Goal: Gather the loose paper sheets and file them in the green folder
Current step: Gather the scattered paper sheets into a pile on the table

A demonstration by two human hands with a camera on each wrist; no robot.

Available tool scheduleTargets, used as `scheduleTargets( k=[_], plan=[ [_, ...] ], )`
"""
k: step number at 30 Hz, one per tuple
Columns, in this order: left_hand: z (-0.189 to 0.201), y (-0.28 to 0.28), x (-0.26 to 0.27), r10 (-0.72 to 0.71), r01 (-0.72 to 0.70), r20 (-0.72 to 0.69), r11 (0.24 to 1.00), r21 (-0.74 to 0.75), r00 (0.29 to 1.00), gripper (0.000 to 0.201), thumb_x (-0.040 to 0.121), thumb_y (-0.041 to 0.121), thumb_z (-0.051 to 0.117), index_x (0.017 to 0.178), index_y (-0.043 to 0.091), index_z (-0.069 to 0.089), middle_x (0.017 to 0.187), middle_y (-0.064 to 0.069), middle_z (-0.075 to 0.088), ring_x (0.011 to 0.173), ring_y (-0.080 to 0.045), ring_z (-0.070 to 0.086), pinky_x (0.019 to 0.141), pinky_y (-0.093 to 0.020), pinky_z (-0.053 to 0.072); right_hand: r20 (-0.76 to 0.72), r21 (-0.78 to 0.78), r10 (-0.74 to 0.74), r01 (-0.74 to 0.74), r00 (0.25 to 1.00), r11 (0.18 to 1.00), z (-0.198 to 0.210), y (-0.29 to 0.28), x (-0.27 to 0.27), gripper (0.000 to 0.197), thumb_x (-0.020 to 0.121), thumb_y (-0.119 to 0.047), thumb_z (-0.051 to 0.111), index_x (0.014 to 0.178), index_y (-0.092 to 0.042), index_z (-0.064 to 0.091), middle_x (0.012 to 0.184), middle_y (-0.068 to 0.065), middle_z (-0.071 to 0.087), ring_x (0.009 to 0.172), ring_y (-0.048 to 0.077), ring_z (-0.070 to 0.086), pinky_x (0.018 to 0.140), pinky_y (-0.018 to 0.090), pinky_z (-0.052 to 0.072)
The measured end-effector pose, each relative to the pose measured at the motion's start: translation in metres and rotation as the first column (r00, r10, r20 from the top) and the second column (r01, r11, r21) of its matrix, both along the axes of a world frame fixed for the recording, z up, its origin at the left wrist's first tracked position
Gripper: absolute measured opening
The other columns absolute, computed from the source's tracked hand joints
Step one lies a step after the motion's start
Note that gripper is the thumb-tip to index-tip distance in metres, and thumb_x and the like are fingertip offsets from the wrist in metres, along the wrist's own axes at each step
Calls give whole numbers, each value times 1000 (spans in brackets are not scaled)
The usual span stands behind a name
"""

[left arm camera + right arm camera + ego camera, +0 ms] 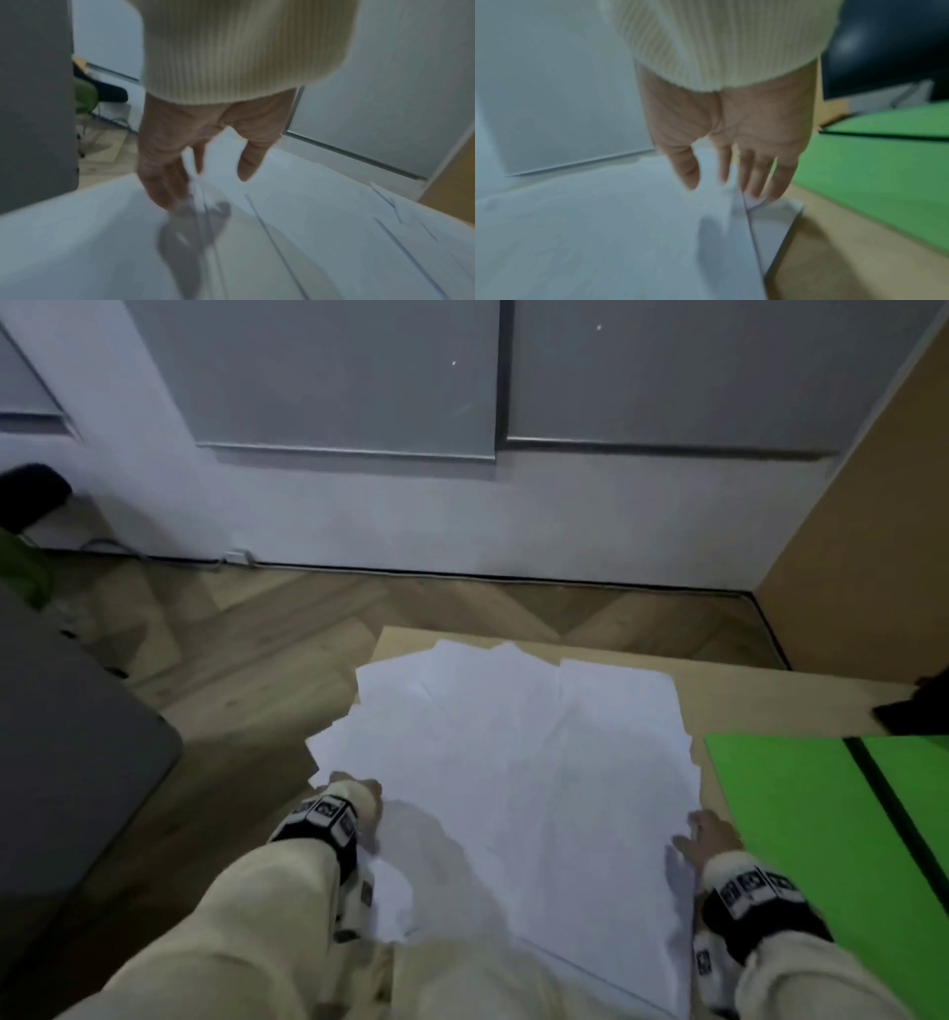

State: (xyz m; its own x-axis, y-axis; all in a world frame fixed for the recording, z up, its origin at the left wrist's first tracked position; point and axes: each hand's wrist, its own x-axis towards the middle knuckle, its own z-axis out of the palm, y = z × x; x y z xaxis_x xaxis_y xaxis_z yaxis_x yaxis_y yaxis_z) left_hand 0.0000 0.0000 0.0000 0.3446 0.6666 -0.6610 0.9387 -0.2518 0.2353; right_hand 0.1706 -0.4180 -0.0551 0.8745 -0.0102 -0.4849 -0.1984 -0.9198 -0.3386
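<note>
A loose pile of white paper sheets [513,762] lies spread on the tan table [744,706], some hanging over its left edge. My left hand [369,806] touches the pile's left edge. In the left wrist view that hand [204,187] has straight fingers against the sheets [308,243], thumb apart. My right hand [703,834] is at the pile's right edge. In the right wrist view the right hand [725,188] has straight fingers, and a sheet edge [734,182] rises between thumb and fingers. The green folder [791,814] lies open just right of it, also in the right wrist view [885,182].
A grey tabletop [61,737] stands to the left across a strip of wooden floor [282,629]. A dark object [919,711] sits at the table's far right edge. A wooden panel [873,505] rises on the right, and a green chair [85,97] stands far left.
</note>
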Motion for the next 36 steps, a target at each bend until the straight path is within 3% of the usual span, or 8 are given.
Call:
scheduleTargets(
  k=[7,10,16,20,24,28,32,36],
  plan=[
    [-24,0,12,379,-380,67,925,6,923,88,76,40,57,146,5,16,151,-17,28,138,-36,31,113,-43,30,24,41,-270,269,962,962,9,21,1,63,71,-38,68,119,1,56,121,23,61,106,38,62,85,40,52],
    [-19,-15,18,447,-438,233,894,-89,864,68,79,27,63,135,5,33,136,-20,48,122,-37,51,100,-40,43,17,90,-281,278,960,956,12,30,-1,68,75,-37,70,129,-1,50,132,20,56,119,38,55,98,43,46],
    [-45,-32,16,234,-197,395,971,-132,888,43,86,18,54,127,4,50,127,-18,59,115,-38,56,101,-45,45,-94,320,-107,132,990,938,5,47,-14,50,88,-14,60,133,3,46,138,19,51,129,33,47,106,37,34],
    [-43,-33,13,291,-213,487,954,-211,824,35,92,24,54,114,-3,62,112,-22,67,106,-38,62,93,-40,49,-207,430,-53,139,977,892,0,47,-20,43,89,-6,59,130,2,50,132,18,56,124,32,52,104,37,36],
    [-39,-28,14,401,-291,387,904,-313,830,57,88,50,51,114,1,60,112,-19,65,107,-41,61,88,-44,49,-246,458,-52,163,968,874,2,48,-19,42,88,-7,60,127,4,52,132,20,56,122,33,53,103,38,38],
    [-43,-46,25,288,-161,328,917,-365,900,80,67,62,65,123,6,58,114,-13,67,98,-31,63,88,-40,51,-379,428,165,14,910,904,0,81,-30,63,79,-35,70,131,-4,51,128,10,60,119,26,56,101,32,41],
    [-48,-61,32,150,-33,303,933,-359,941,62,71,46,73,119,9,61,99,-7,66,87,-26,63,77,-32,50,-234,490,66,59,970,869,5,114,-38,62,81,-37,67,133,-10,47,134,7,56,123,24,53,101,30,39],
    [-59,-63,29,281,-133,350,910,-393,893,65,64,38,81,118,9,62,106,-7,69,92,-27,65,81,-33,51,-96,479,-37,79,995,874,11,121,-43,53,94,-19,50,144,-16,34,147,4,42,139,26,36,115,38,28]
  ],
)
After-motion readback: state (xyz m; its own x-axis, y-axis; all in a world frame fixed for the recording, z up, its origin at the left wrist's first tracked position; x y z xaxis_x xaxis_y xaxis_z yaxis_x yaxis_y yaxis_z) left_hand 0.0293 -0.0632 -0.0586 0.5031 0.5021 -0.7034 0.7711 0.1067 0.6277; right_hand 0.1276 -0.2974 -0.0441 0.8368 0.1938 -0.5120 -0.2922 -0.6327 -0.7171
